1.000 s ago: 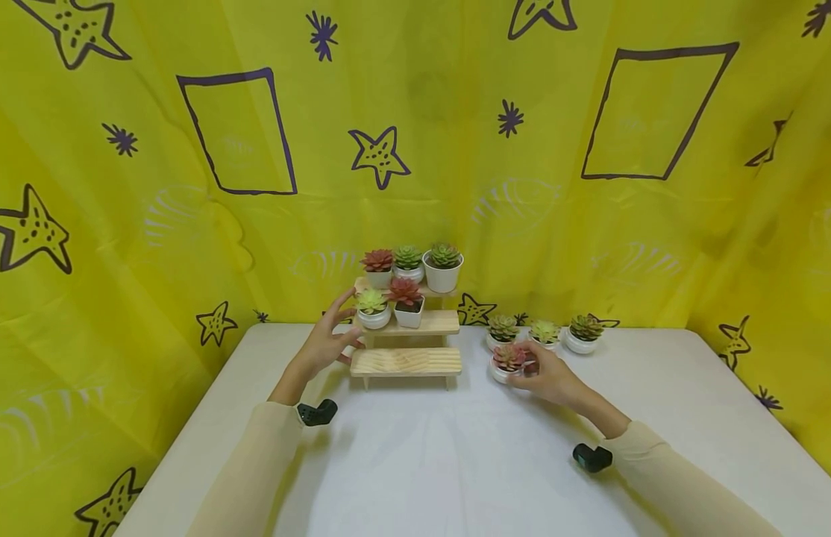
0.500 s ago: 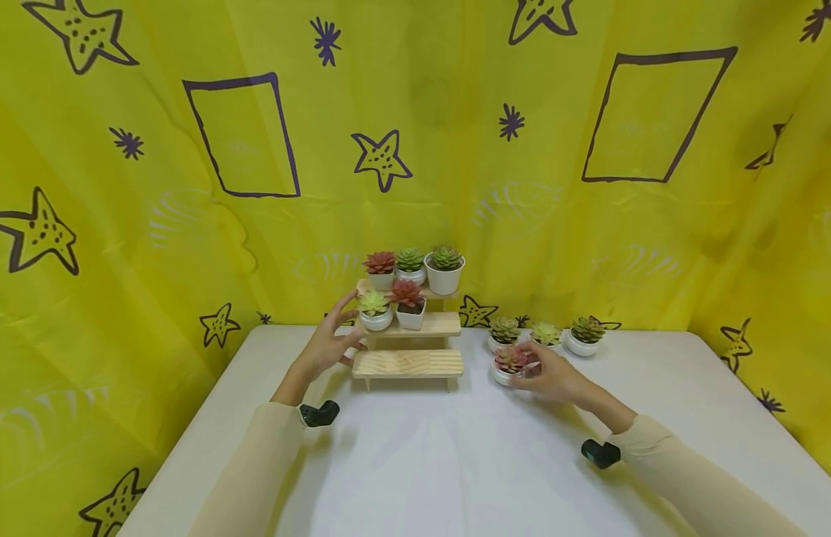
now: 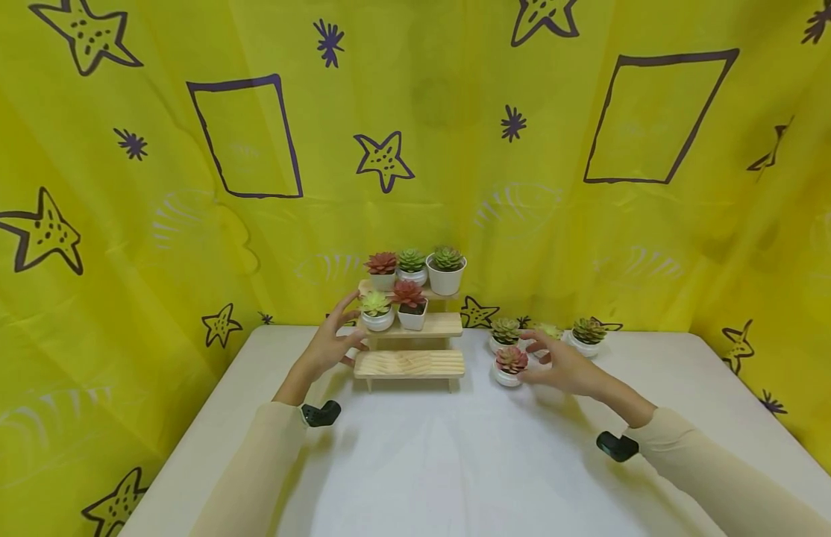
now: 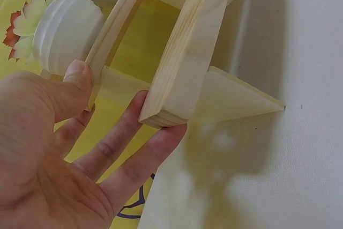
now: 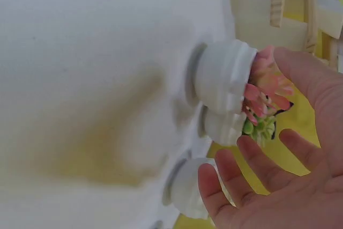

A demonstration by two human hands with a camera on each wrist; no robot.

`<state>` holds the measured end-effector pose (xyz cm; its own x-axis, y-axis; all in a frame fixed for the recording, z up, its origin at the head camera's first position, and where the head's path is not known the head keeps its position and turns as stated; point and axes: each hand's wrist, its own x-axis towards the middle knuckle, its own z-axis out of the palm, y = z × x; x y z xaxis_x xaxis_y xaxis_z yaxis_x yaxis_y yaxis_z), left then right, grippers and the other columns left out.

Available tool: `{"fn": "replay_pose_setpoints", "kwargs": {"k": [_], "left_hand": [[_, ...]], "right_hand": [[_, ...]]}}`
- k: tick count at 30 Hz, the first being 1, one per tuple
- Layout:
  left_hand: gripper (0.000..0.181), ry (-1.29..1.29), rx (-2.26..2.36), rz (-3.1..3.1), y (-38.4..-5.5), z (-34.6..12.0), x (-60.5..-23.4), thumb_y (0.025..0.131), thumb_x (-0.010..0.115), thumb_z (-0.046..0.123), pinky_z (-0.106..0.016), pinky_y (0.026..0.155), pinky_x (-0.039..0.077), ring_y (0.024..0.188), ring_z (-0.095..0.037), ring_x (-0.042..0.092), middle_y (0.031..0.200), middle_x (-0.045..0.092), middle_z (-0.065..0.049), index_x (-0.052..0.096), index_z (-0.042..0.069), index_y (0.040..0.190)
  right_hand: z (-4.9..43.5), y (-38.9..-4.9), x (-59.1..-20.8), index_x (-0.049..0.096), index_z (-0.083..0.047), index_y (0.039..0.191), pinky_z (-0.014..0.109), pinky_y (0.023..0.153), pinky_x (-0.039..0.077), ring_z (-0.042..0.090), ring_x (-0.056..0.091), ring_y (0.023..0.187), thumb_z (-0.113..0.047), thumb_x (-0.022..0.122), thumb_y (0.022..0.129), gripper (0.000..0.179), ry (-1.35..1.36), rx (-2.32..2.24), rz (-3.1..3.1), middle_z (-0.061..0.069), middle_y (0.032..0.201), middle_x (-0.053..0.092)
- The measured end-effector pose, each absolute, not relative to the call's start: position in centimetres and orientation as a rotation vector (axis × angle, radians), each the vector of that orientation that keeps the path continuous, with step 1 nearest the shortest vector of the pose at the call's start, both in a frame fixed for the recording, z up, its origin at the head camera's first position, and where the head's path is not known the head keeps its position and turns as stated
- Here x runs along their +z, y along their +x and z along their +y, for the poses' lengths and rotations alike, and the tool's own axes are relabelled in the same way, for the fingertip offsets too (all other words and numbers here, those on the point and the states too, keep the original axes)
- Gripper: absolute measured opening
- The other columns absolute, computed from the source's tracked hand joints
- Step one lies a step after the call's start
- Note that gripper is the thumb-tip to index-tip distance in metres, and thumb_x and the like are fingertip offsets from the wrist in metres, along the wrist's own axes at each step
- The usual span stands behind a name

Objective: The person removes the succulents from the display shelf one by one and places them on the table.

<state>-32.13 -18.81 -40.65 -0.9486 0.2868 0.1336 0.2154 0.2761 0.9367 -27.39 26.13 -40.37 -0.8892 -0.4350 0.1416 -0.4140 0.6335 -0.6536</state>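
Potted succulents fill the top two tiers of a wooden stand (image 3: 409,364); its bottom tier is bare. My left hand (image 3: 324,347) is at the stand's left end, fingers spread and tips touching the tier ends; in the left wrist view they meet the lower step (image 4: 179,63), close below a white pot (image 4: 67,33). On the table, a pink succulent in a white round pot (image 3: 509,365) stands right of the stand. My right hand (image 3: 566,369) is just beside it, fingers parted; in the right wrist view the thumb overlaps the pink leaves (image 5: 265,87).
Behind the right hand sit a dark green succulent (image 3: 505,332), a pale green one (image 3: 548,332) partly hidden by the fingers, and another green one (image 3: 588,335). A yellow patterned curtain (image 3: 429,97) hangs along the back edge of the white table (image 3: 415,462).
My right hand has loosened from the pink succulent, its fingers parting and drawing a little right. The succulent stays standing on the table. My left hand keeps its place at the stand.
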Motion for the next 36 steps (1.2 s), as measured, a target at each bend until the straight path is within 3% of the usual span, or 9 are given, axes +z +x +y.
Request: {"fn": "replay_pose_setpoints", "kwargs": {"k": [5, 10, 19, 29, 36], "left_hand": [[0.083, 0.490, 1.792, 2.452, -32.3, -18.9, -40.8, 0.103, 0.060, 0.003, -0.058, 0.063, 0.060, 0.101, -0.049, 0.068, 0.160, 0.028, -0.028, 0.015, 0.034, 0.166], [0.083, 0.464, 1.788, 2.455, -32.3, -18.8, -40.8, 0.103, 0.060, 0.004, -0.053, 0.060, 0.061, 0.100, -0.046, 0.069, 0.160, 0.029, -0.027, 0.016, 0.036, 0.165], [0.083, 0.438, 1.791, 2.451, -32.4, -18.8, -40.8, 0.103, 0.061, 0.004, -0.048, 0.059, 0.062, 0.096, -0.039, 0.071, 0.160, 0.031, -0.025, 0.019, 0.040, 0.164], [0.083, 0.401, 1.794, 2.470, -32.3, -18.7, -40.8, 0.102, 0.063, 0.006, -0.049, 0.060, 0.062, 0.096, -0.038, 0.072, 0.160, 0.033, -0.023, 0.019, 0.042, 0.163], [0.083, 0.443, 1.795, 2.456, -32.4, -18.8, -40.9, 0.103, 0.061, 0.004, -0.052, 0.061, 0.061, 0.097, -0.040, 0.071, 0.160, 0.031, -0.025, 0.019, 0.040, 0.164]], "right_hand": [[26.5, -27.2, -39.3, 0.042, 0.002, 0.148, 0.057, 0.088, 0.055, 0.051, 0.059, 0.115, -0.024, 0.081, 0.091, 0.074, -0.753, -1.119, 2.830, 0.033, 0.132, 0.058], [26.9, -27.2, -38.3, 0.040, -0.002, 0.151, 0.050, 0.082, 0.058, 0.053, 0.057, 0.115, -0.024, 0.080, 0.092, 0.075, -0.744, -1.164, 2.815, 0.033, 0.136, 0.055], [27.1, -27.1, -37.0, 0.039, -0.003, 0.152, 0.046, 0.083, 0.057, 0.048, 0.058, 0.115, -0.022, 0.080, 0.092, 0.075, -0.794, -1.192, 2.841, 0.027, 0.139, 0.055], [26.9, -27.3, -36.7, 0.041, -0.002, 0.150, 0.048, 0.085, 0.057, 0.050, 0.057, 0.115, -0.016, 0.078, 0.093, 0.070, -0.816, -1.239, 2.841, 0.028, 0.139, 0.054], [26.5, -27.4, -36.4, 0.042, 0.000, 0.149, 0.058, 0.090, 0.055, 0.049, 0.057, 0.119, -0.017, 0.078, 0.093, 0.069, -0.827, -1.231, 2.879, 0.027, 0.138, 0.057]]}}
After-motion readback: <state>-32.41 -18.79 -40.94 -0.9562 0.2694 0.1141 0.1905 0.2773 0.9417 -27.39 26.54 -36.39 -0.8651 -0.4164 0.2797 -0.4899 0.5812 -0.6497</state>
